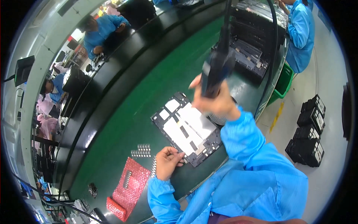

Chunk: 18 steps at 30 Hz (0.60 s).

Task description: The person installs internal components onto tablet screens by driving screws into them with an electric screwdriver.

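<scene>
A flat black device chassis (178,128) with white and silver plates lies at an angle on the green bench mat. My left hand (169,160) is at its lower left edge, thumb and fingers pinched together near the corner; whatever is between the fingertips is too small to make out. Above the chassis's far right end, my right hand (217,98) is wrapped round a black corded hand tool (216,72), which is blurred by motion. A dark cord or hose rises from the tool's top. Part of a round grilled metal object (217,119) shows below my right hand.
Left of my left hand lie small metal parts in rows (141,151) and red bubble wrap (130,183). Black trays or frames (248,56) stand at the far right. A green bin (283,83) and stacked black units (307,138) are right of the bench. Co-workers sit beyond.
</scene>
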Each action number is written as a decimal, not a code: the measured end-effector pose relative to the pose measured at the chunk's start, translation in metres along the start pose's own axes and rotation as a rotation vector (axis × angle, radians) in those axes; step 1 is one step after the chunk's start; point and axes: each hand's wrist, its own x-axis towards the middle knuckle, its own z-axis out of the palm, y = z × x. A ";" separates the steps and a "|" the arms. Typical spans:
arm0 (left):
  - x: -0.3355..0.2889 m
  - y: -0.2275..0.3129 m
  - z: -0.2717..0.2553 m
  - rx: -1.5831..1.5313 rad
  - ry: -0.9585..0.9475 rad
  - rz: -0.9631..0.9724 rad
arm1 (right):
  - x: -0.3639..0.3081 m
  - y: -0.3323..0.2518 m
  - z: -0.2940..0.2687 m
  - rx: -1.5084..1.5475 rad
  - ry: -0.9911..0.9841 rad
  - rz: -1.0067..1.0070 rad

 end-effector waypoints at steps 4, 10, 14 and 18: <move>0.005 -0.006 0.000 -0.077 -0.066 -0.020 | 0.015 0.016 -0.054 -0.023 0.230 -0.092; -0.003 -0.003 -0.003 -0.075 -0.050 0.008 | 0.017 0.023 -0.065 -0.213 0.206 -0.167; 0.004 -0.012 0.003 -0.044 0.038 0.043 | 0.012 0.026 -0.061 -0.134 0.270 -0.006; -0.001 -0.016 0.006 -0.029 0.106 0.059 | 0.008 0.028 -0.058 -0.168 0.253 -0.029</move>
